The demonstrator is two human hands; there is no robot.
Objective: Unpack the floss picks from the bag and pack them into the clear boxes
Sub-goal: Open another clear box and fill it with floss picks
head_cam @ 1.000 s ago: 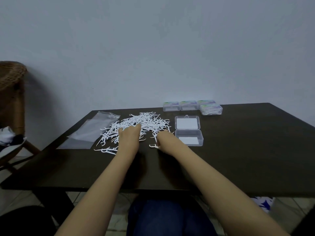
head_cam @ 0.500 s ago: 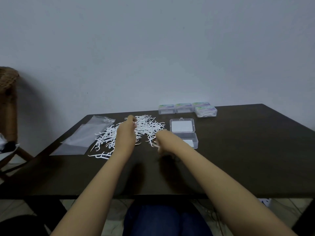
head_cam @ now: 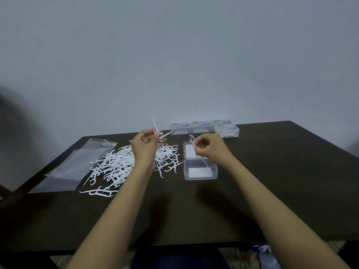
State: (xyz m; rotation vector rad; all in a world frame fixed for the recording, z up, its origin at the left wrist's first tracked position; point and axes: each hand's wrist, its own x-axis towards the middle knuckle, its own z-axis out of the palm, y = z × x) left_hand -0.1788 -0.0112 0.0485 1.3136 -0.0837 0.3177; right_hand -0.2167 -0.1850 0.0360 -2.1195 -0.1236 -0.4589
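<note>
**Q:** What takes up most of the view?

**A:** A plain grey-white wall [head_cam: 194,55] fills the upper half. Below it a dark brown table [head_cam: 272,191] runs across the frame. It is seen from the head of a person sitting at its near edge, with both bare forearms reaching forward over it.

**Q:** What lies on the table?

**A:** At the left, a clear plastic bag [head_cam: 77,164] lies flat. Just to its right, touching its edge, white floss picks [head_cam: 116,166] are spread in a loose pile, tangled in every direction. Right of the pile sits an open clear box [head_cam: 200,178] with its lid [head_cam: 187,152] folded back flat toward the wall. A white rectangle shows at the bottom of the box. Behind it, along the far edge of the table, stands a group of closed clear boxes [head_cam: 200,126] with coloured labels on top.

**Q:** And the hands?

**A:** Both are raised above the table. The left hand [head_cam: 144,146] hovers over the right part of the pile. Its fingers [head_cam: 148,133] are curled and pinch a small bunch of picks [head_cam: 155,126]. One of these stands upright and another sticks out to the right. The right hand [head_cam: 209,147] is over the lid of the open box. Its fingers [head_cam: 202,142] are curled and pinch a single pick [head_cam: 192,139], whose looped head points up and to the left. Its lower end is blurred where it hangs toward the box.
</note>
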